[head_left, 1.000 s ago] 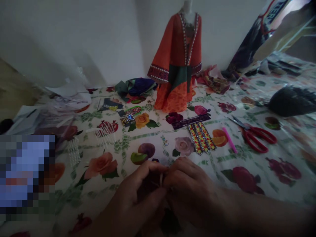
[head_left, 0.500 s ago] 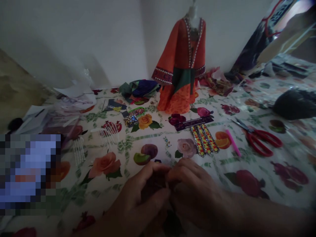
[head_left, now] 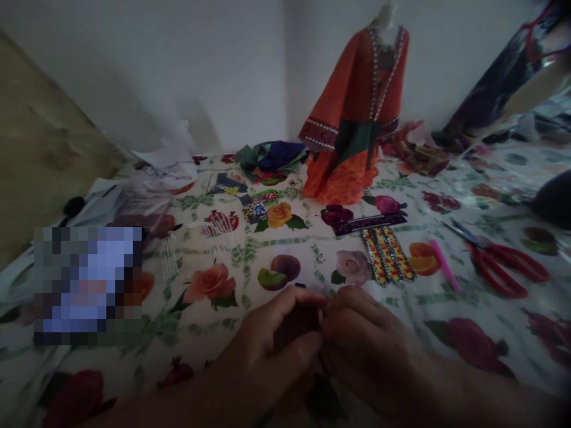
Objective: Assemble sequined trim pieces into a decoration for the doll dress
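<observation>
My left hand [head_left: 272, 348] and my right hand [head_left: 372, 342] meet at the front centre, low over the tablecloth. Both are closed, thumbs and fingertips pinched around something small and dark that the fingers mostly hide. Just beyond them lies a piece of yellow and red patterned trim [head_left: 388, 255] edged with silvery stones. It touches a dark purple band [head_left: 370, 222] carrying a row of pearls. To its right are a pink stick, perhaps a pen [head_left: 444, 264], and red-handled scissors [head_left: 504, 261] with the blades pointing away to the left.
A small mannequin in an orange dress [head_left: 348, 89] stands at the back. Pearl strips [head_left: 218, 232] and bead packets [head_left: 255, 210] lie left of centre. Farther left are a pixelated screen [head_left: 98, 279] and papers [head_left: 100, 205]. Fabric scraps [head_left: 276, 157] lie by the wall; a black object [head_left: 555, 199] sits right.
The view has swung left, so everything on the table appears farther right. My hands stay pinched together, with only slight finger movement.
</observation>
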Available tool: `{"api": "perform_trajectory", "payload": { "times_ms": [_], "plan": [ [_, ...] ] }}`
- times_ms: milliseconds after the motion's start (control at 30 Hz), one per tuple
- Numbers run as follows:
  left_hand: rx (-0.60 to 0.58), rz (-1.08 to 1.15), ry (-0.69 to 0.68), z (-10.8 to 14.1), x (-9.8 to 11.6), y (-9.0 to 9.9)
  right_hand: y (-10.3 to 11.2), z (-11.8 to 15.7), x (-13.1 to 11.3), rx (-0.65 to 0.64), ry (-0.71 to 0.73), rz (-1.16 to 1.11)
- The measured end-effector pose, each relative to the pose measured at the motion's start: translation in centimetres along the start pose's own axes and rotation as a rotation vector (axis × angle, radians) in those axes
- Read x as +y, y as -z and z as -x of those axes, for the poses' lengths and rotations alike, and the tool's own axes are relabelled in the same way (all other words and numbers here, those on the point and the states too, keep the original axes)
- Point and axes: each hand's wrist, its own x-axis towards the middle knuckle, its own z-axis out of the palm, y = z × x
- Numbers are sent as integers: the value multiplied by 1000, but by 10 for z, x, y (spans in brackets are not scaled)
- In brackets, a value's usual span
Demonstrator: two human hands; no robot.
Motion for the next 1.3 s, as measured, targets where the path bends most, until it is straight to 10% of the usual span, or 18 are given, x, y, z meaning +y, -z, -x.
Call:
{"api": "perform_trajectory", "payload": {
  "times_ms": [400,800,1133,1300],
  "plan": [
    [231,-298,-201,-5,34,36,15,-7,3,160,-227,-211],
    [219,-1111,-374,-30,-12,37,8,-9,20,232,-580,-810],
    [245,-905,-425,-19,0,26,6,-12,21,222,-546,-747],
    [44,-652,-354,-8,5,10,8,-12,14,174,-472,-592]
  ]
}}
